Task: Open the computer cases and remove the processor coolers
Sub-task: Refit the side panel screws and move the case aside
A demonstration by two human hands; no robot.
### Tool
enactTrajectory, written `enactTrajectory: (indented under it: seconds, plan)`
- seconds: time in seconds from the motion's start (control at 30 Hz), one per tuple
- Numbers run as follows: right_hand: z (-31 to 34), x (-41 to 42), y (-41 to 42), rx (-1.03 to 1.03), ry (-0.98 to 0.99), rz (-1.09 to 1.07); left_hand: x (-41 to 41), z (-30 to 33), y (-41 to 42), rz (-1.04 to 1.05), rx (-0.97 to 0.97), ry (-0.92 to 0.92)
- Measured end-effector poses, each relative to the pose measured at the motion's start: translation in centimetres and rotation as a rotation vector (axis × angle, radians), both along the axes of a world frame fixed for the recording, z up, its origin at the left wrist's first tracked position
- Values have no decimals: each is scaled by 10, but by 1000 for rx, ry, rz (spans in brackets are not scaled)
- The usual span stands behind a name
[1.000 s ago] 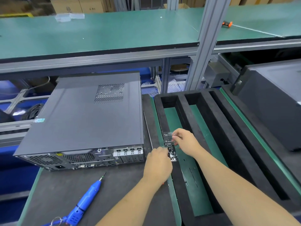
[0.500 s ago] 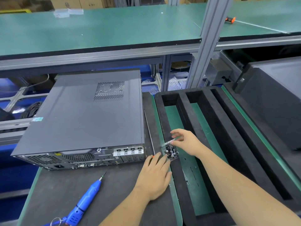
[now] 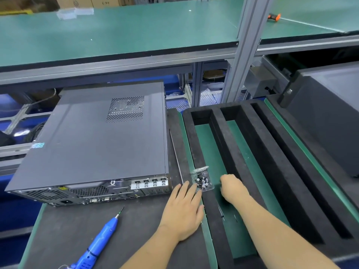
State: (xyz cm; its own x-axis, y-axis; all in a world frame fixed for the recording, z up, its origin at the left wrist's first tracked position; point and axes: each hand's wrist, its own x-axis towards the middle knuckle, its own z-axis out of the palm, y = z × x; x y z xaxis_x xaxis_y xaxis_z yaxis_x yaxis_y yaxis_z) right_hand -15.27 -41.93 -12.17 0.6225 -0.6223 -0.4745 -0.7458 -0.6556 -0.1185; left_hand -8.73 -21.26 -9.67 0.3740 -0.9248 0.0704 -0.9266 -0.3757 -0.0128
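Green matting covers the surface (image 3: 136, 30) behind your bench, and the closed computer case (image 3: 101, 140) lies on its side on the dark mat, lid still on. Your left hand (image 3: 182, 212) lies flat, fingers straight, grip released, fingertips touching the clear bag of screws (image 3: 202, 179) on the foam tray (image 3: 211, 220). Half a second ago your right hand (image 3: 232, 188) pinched that bag; now it has let go and sits just beside it, fingers curled on nothing. Nearer you lies the blue electric screwdriver (image 3: 97, 245).
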Motion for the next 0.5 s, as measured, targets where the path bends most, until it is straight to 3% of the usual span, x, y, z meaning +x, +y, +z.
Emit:
enactTrajectory:
  seconds: [0.27,0.5]
  plan:
    - [-28,-3,29,-128,183,-92,-1,0,4,16,7,22]
    - [-31,-17,32,-192,167,-53,-5,-4,5,48,-62,68]
